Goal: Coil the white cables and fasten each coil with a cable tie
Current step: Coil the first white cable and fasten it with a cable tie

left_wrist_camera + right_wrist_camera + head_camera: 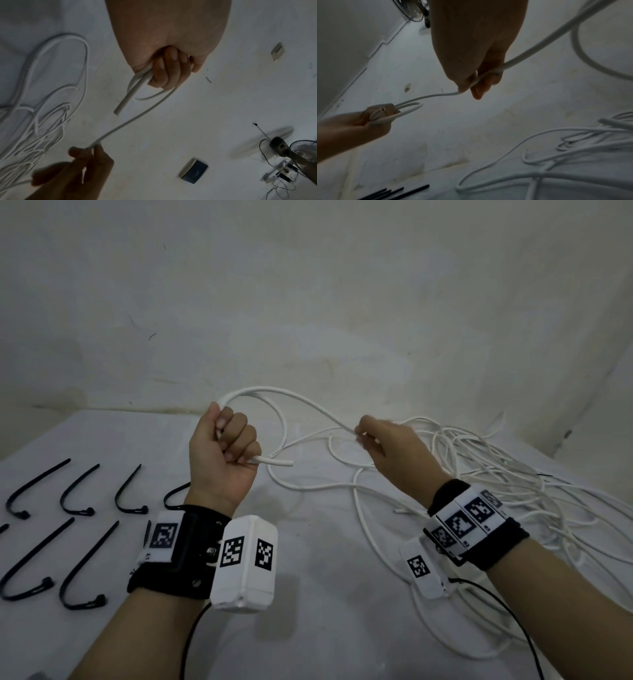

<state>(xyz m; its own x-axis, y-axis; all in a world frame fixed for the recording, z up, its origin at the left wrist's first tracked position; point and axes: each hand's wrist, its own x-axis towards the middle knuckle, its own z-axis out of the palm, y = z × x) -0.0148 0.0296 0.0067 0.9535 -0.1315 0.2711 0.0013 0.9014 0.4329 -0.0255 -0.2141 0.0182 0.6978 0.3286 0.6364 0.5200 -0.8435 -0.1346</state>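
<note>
My left hand (227, 445) is raised above the table in a fist and grips a white cable (301, 398) near its cut end (284, 463), which sticks out to the right below the fingers. A loop of that cable arcs up out of the fist and runs right to my right hand (368, 436), which pinches it between thumb and fingers. In the left wrist view the fist (169, 67) holds two strands side by side. The right wrist view shows the pinch (477, 81) on the cable (547, 40). A loose tangle of white cables (479, 470) lies on the table at the right.
Several black cable ties (77, 498), bent into hooks, lie in two rows on the white table (325, 611) at the left. A wall (308, 302) rises right behind the table. A thin black wire (496, 604) runs from my right wrist band.
</note>
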